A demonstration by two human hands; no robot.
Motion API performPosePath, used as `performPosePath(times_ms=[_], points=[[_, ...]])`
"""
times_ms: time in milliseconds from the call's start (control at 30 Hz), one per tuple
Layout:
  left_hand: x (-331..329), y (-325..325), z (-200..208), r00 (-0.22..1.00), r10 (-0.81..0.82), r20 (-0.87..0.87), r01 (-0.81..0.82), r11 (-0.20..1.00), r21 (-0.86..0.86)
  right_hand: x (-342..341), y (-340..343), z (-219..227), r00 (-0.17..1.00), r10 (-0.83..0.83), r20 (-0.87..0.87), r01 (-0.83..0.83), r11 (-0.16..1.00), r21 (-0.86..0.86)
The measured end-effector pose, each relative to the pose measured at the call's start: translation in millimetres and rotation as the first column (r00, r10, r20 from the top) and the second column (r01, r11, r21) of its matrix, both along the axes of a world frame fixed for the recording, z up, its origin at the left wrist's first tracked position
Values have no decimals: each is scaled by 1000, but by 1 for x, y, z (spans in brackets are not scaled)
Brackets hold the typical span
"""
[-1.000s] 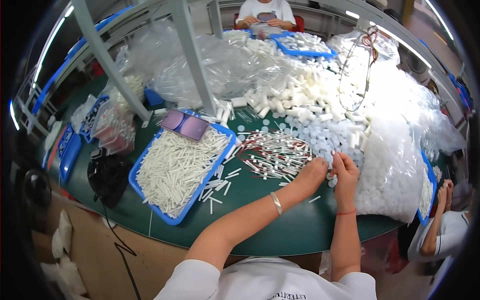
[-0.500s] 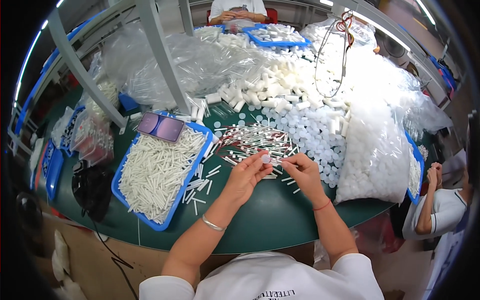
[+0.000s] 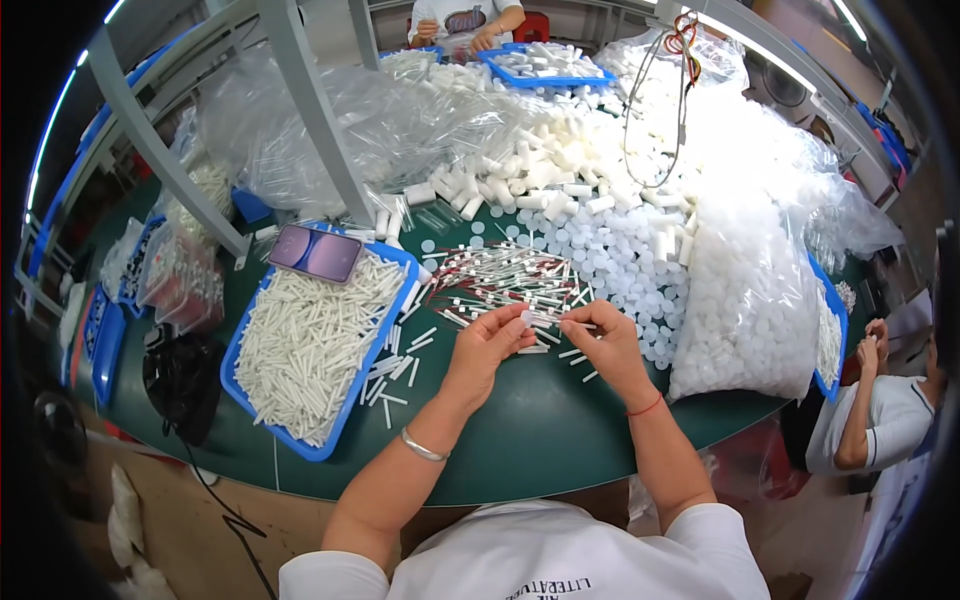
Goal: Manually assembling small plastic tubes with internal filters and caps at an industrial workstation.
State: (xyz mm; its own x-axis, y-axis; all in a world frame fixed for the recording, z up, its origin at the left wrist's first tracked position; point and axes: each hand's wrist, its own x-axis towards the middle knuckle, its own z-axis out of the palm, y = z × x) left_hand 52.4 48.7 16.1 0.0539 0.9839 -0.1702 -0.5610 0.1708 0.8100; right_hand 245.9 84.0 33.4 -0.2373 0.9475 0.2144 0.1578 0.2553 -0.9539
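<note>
The fingers (image 3: 508,320) of the left hand (image 3: 476,360) are closed on a pale translucent disc (image 3: 527,317) above the bench (image 3: 500,470), while at its 3 o'clock the right hand (image 3: 612,350) pinches a slim piece (image 3: 553,320) (hard to make out against the pile behind). From the hands, thin red-and-white sticks (image 3: 505,283) lie toward 12 o'clock, loose discs (image 3: 620,265) toward 2 and a clear bag (image 3: 745,330) at 3. At 9 sits a blue tray (image 3: 318,452) of slim white pieces (image 3: 315,350), a phone (image 3: 315,252) lying across its 12 o'clock edge.
</note>
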Motion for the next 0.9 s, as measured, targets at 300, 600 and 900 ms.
performPosePath(times_ms=[300, 600, 900], points=[[-6, 1, -1, 995, -42, -91, 37, 998, -59, 4, 1, 11, 971, -12, 237, -33, 982, 187], [-5, 0, -3, 985, -158, -71, 149, 981, -126, -5, -5, 7, 964, 77, 254, -134, 968, 214], [14, -1, -1, 961, 36, -273, -13, 996, 85, -3, -1, -4, 991, 124, 54, -125, 992, -1]])
